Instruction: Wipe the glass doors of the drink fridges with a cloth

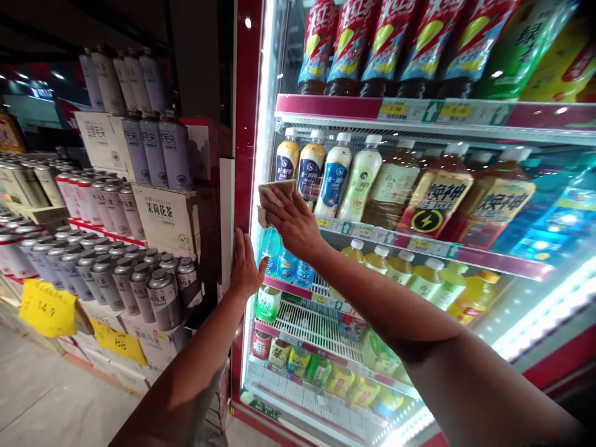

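Note:
A folded brown cloth (pixel 275 189) lies under the fingers of my right hand (pixel 295 223), which presses it flat against the glass front of a lit drinks fridge, near the glass's left side. Lower and further left, my left hand (pixel 246 264) rests with fingers stretched upward and thumb apart on the fridge's red door frame (pixel 248 133), beside a white vertical strip (pixel 226 214). It holds nothing. Behind the glass, close to the cloth, stand milk-tea bottles (pixel 311 167) on a shelf, with blue bottles (pixel 287 266) one level below.
Left of the fridge rise stacked cartons (pixel 165 217) and rows of grey metal cans (pixel 162 301). Yellow price signs (pixel 48 308) hang along that display's front. Inside the fridge, red-labelled tea bottles (pixel 349 46) fill the top shelf. Grey floor (pixel 28 385) shows at lower left.

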{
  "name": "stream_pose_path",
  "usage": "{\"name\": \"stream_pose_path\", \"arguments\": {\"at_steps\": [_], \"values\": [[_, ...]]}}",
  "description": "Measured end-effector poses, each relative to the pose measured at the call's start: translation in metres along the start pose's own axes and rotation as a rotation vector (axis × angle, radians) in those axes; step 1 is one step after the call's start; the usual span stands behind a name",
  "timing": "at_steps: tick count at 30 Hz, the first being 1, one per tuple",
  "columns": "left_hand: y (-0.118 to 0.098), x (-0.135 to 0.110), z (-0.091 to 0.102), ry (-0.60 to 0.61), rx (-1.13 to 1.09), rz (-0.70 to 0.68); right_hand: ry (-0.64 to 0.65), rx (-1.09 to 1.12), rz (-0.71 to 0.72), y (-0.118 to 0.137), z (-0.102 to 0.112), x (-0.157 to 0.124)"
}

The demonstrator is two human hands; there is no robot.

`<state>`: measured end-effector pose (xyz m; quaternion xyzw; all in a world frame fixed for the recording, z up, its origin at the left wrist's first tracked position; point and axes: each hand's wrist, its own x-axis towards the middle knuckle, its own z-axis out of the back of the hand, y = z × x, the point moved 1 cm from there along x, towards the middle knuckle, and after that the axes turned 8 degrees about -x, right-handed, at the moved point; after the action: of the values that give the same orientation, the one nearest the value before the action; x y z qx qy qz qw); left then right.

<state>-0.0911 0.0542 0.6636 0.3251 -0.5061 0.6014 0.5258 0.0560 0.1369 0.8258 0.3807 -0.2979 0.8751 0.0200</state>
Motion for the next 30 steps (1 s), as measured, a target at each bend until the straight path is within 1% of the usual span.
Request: {"name": "stream_pose_path", "arguments": {"at_steps": [3,6,8,10,15,18,21,24,26,28,30], "values": [[0.001,0.0,-0.001,-0.007,0.003,-0.003,0.014,-0.008,-0.002,0.0,0.003,-0.009],[0.0,0.0,0.0,-0.003,0.006,0.014,0.066,-0.027,0.062,0.002,0.004,-0.02],[0.0,0.001,0.0,0.0,0.005,0.025,0.077,-0.038,0.101,-0.002,0.007,-0.025],[-0.001,0.0,0.001,0.006,0.004,0.025,0.058,-0.047,0.097,-0.009,0.011,-0.029],[-0.001,0.0,0.002,0.024,0.013,0.037,-0.015,-0.057,-0.012,-0.021,0.018,-0.049],[-0.001,0.0,0.001,0.026,0.013,0.065,-0.009,-0.054,0.02,-0.023,0.019,-0.066],[-0.002,0.001,0.002,0.016,-0.003,0.099,-0.008,-0.057,0.053,-0.03,0.026,-0.074],[-0.008,0.004,0.006,-0.005,-0.017,0.13,-0.046,-0.061,-0.017,-0.043,0.037,-0.078],[-0.017,0.009,0.008,-0.01,-0.016,0.125,-0.071,-0.068,-0.068,-0.047,0.042,-0.084],[-0.028,0.017,0.01,0.002,-0.011,0.09,-0.067,-0.073,-0.064,-0.047,0.042,-0.094],[-0.039,0.029,0.012,0.016,0.004,0.054,-0.033,-0.066,-0.009,-0.046,0.041,-0.104]]}}
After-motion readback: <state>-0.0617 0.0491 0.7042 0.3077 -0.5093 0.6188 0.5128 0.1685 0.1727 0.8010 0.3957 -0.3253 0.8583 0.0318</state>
